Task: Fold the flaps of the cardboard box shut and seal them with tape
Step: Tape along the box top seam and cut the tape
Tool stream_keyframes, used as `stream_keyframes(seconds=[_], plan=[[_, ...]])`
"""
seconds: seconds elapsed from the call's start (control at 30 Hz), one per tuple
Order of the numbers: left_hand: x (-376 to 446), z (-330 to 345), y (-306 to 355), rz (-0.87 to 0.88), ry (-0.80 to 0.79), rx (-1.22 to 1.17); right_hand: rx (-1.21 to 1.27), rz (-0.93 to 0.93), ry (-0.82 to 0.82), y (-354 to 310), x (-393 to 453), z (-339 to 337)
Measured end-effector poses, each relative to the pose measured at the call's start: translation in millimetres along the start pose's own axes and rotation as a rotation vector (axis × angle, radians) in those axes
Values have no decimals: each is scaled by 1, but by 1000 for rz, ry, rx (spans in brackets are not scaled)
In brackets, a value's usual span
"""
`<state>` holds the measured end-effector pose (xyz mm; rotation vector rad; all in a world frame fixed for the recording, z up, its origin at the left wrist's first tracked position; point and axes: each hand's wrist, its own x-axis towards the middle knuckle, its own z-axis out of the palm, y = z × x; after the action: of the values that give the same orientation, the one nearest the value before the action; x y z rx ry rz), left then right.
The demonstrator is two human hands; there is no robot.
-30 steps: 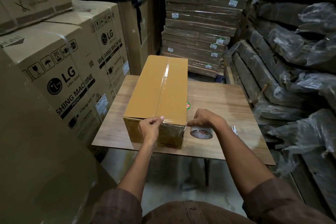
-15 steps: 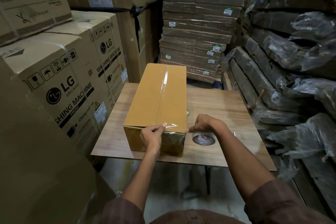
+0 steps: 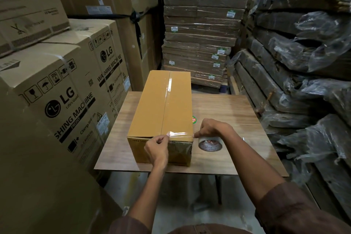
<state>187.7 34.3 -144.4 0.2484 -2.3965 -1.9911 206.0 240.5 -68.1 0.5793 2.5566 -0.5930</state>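
The cardboard box (image 3: 161,112) sits lengthwise on the small wooden table (image 3: 237,112), its flaps already down and a shiny strip running along the centre seam away from the person. The left hand (image 3: 156,149) pinches the free end of a short cross-strip of clear tape (image 3: 179,134) against the near top edge, fingers curled in front of the box's end face; the right hand (image 3: 212,129) grips the tape roll (image 3: 209,144) just past the box's right corner, so the strip is stretched between the two hands. That film looks thin and clingy — I'd guess it wrinkles or sticks to itself if the tension drops, so it wants to be held by its very ends and laid down flat. The box looks stiff and light enough to skid on the smooth tabletop if pushed, though what is inside I cannot tell; pressing down on the lid near the edge should steady it. A small round sticker (image 3: 194,119) lies just beyond the right hand. Big washing machine cartons (image 3: 62,89) crowd the left elbow's side, plastic-wrapped bundles (image 3: 303,62) crowd the right, and a wrapped stack of flat cardboard (image 3: 201,34) stands behind — little room for swinging the box round.
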Motion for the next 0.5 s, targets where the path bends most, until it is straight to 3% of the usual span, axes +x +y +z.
stream_keyframes(seconds=[0.17, 0.27, 0.5], plan=[[2, 2, 23, 121, -33, -13, 81, 6, 8, 14, -7, -13], [8, 9, 40, 215, -104, 35, 139, -2, -78, 34, -15, -20], [-14, 60, 46, 573, -341, 450, 488, 107, -273, 103, -37, 38]])
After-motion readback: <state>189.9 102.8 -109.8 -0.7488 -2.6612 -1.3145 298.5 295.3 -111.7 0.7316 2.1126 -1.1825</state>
